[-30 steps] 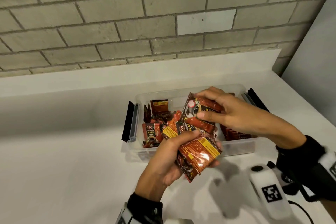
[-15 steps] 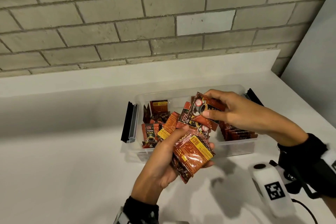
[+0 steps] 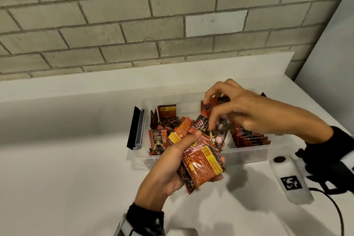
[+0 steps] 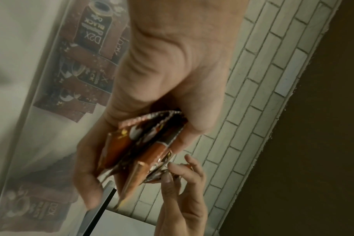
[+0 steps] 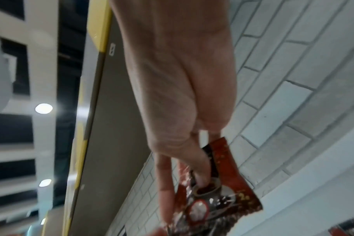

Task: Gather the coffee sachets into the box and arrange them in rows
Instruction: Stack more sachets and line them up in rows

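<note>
A clear plastic box (image 3: 247, 154) stands on the white counter. Inside it, red-and-black coffee sachets stand in a row (image 3: 249, 138) at the right and lie loose (image 3: 159, 138) at the left. My left hand (image 3: 199, 149) grips a fanned bunch of sachets (image 3: 203, 161) just in front of the box; in the left wrist view the bunch (image 4: 148, 148) sits between thumb and fingers. My right hand (image 3: 209, 115) hovers over the box's middle, fingers bent down, pinching one sachet (image 3: 203, 126) at the top of the bunch. The right wrist view shows that sachet (image 5: 222, 183) between thumb and fingers.
A black latch flap (image 3: 136, 128) hangs open on the box's left end. A white device with a square marker (image 3: 291, 178) and a black cable lies on the counter at the right. A brick wall rises behind the counter's raised back edge.
My right hand has lifted away from the bunch towards the back of the box, drawing one sachet with it. The left hand has held its place with the bunch.
</note>
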Available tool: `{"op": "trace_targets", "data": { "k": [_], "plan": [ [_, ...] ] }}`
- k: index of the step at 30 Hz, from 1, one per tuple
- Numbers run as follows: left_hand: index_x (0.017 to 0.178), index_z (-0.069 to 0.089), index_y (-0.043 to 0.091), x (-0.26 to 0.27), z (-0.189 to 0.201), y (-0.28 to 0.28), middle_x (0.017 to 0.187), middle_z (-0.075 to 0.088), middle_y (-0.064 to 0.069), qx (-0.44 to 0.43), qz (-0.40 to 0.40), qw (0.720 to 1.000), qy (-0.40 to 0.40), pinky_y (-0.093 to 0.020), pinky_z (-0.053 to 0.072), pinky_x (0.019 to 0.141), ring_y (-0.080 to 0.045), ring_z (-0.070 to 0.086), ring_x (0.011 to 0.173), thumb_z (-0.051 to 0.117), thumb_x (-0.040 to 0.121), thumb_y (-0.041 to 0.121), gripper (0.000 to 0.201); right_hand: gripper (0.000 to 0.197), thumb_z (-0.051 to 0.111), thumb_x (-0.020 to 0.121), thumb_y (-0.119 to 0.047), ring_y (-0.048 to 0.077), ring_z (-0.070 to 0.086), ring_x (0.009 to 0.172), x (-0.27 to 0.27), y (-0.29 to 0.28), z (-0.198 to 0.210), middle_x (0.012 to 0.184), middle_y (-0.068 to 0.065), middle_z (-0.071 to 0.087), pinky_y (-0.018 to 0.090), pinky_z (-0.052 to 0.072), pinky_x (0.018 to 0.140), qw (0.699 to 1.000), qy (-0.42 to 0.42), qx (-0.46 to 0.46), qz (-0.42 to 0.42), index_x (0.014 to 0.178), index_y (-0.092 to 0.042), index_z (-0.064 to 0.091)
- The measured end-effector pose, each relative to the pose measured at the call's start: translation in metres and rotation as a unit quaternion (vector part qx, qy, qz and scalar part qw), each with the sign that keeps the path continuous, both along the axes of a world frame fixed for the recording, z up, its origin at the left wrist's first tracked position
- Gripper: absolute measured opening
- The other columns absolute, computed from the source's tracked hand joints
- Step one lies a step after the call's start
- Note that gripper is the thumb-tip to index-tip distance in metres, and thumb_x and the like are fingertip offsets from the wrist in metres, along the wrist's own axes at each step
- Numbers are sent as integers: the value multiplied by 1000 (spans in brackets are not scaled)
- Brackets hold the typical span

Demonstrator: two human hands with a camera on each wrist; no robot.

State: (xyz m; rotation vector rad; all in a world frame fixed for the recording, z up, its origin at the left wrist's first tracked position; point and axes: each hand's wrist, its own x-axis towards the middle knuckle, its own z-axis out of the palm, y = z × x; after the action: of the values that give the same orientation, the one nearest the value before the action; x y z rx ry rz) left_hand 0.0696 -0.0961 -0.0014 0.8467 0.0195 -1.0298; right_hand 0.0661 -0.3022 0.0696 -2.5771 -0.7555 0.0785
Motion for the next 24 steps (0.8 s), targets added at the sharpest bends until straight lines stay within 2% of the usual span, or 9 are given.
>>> {"op": "trace_targets", "data": {
  "k": [4, 8, 10, 12, 16, 18, 21, 22, 24],
  "plan": [
    [125, 55, 5, 6, -2, 2, 114, 64, -25, 1, -45, 999, 7, -53, 56, 72, -40, 67, 87, 66, 79, 35, 56, 48, 55, 89, 1, -6, 27, 127, 2, 9, 4, 136, -21, 28, 11, 42, 94, 996, -21, -46, 71, 120, -35, 52],
    [119, 61, 10, 7, -1, 5, 109, 66, -23, -5, -60, 998, -1, -56, 54, 73, -39, 68, 84, 64, 82, 31, 42, 74, 66, 87, -27, -5, 34, 125, 5, 5, 4, 139, -22, 33, 15, 34, 102, 996, 89, -27, -10, 140, -45, 19],
    [119, 60, 12, 6, -1, 5, 110, 65, -24, -15, -59, 998, -7, -57, 54, 73, -40, 68, 86, 64, 82, 26, 40, 73, 68, 83, -32, -1, 52, 110, 7, 2, 3, 130, -17, 49, 16, 44, 91, 989, 136, -15, -64, 139, -44, 22],
    [121, 58, 9, 7, -3, 6, 115, 63, -26, -18, -57, 998, -18, -57, 55, 73, -41, 67, 89, 65, 80, 18, 43, 59, 70, 81, -34, -1, 59, 94, 8, 1, -1, 117, -17, 56, 15, 46, 79, 987, 131, -6, -97, 131, -40, 38],
    [128, 52, 8, 8, -7, 7, 120, 60, -31, -28, -6, 999, -27, -60, 54, 74, -43, 65, 96, 64, 79, 7, 50, 28, 72, 80, -31, 5, 65, 87, 4, -10, -4, 100, -9, 68, 30, 54, 79, 977, 127, 82, -148, 104, -32, 58],
    [129, 55, 19, 8, -7, 6, 119, 62, -27, -59, 28, 997, -45, -62, 52, 78, -44, 64, 101, 59, 87, 6, 44, 28, 73, 77, -26, 13, 68, 88, -3, -13, -5, 98, -3, 70, 33, 57, 76, 951, 166, 193, -176, 101, -22, 58],
    [125, 60, 29, 7, -3, 4, 121, 64, -18, -81, 90, 991, -61, -66, 49, 77, -42, 62, 107, 52, 88, 7, 44, 36, 70, 70, -11, 21, 69, 90, -15, -7, -13, 101, 6, 67, 31, 59, 72, 857, 278, 388, -194, 102, -2, 55],
    [125, 59, 30, 7, -1, 2, 121, 65, -16, -87, 106, 988, -66, -64, 50, 77, -40, 63, 107, 52, 88, 8, 44, 39, 70, 69, -8, 24, 69, 91, -20, -4, -18, 102, 9, 66, 34, 59, 74, 830, 312, 419, -196, 104, 0, 54],
    [126, 58, 29, 6, 1, -1, 118, 67, -14, -90, 146, 982, -81, -55, 53, 81, -33, 65, 106, 53, 86, 7, 46, 40, 70, 69, -6, 25, 68, 92, -27, 4, -29, 103, 9, 65, 36, 59, 76, 811, 347, 424, -204, 105, 1, 54]
  ]
}}
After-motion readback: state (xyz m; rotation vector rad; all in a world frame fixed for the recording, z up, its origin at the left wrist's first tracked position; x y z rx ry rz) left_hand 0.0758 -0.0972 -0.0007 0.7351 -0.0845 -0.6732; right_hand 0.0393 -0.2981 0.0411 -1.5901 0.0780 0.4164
